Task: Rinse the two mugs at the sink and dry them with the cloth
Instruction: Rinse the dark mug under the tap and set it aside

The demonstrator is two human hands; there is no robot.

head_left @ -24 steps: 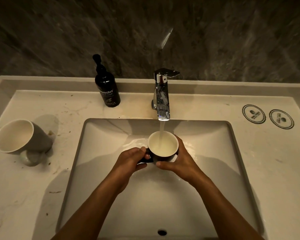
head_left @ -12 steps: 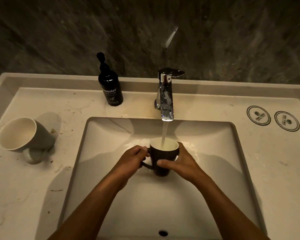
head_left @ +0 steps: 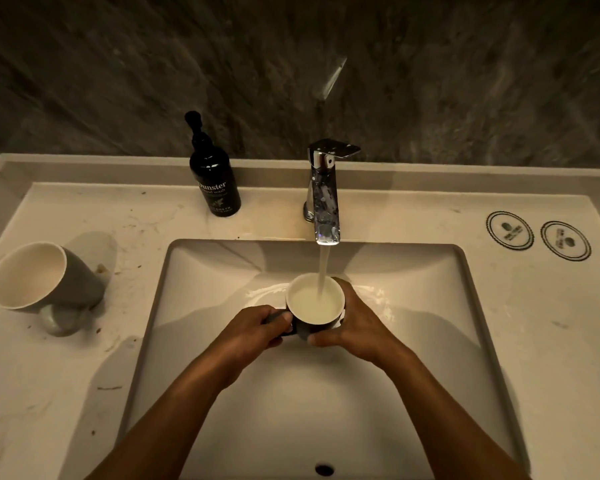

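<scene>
At the near edge of the basin (head_left: 222,393) a small dark overflow hole (head_left: 324,469) sits in the wall, and two bare forearms reach in over it from the near side. Over the middle of the basin the left hand (head_left: 253,332) has its grip closed round the handle of a dark mug (head_left: 314,303), fingers curled tight on it. The right hand (head_left: 355,322) cups the mug's right side, fingers wrapped round the far wall and the thumb laid along the near side. The mug stands upright, held above the basin floor and directly under the spout, its pale inside nearly full of water. A stream of water (head_left: 323,271) falls into it just right of its centre.

Out on the left of the bench (head_left: 551,323), well apart from the basin, a second mug (head_left: 45,277) lies tipped on its side, its pale mouth facing left and near, its handle underneath against the bench. Brown specks dot the bench around it.

Farther back, the chrome tap (head_left: 324,195) stands behind the basin with its lever raised. To its left stands a dark pump bottle (head_left: 214,181) labelled as hand wash. Far right on the bench lie two round printed stickers (head_left: 510,231), side by side. Beyond is a dark stone wall (head_left: 465,81).
</scene>
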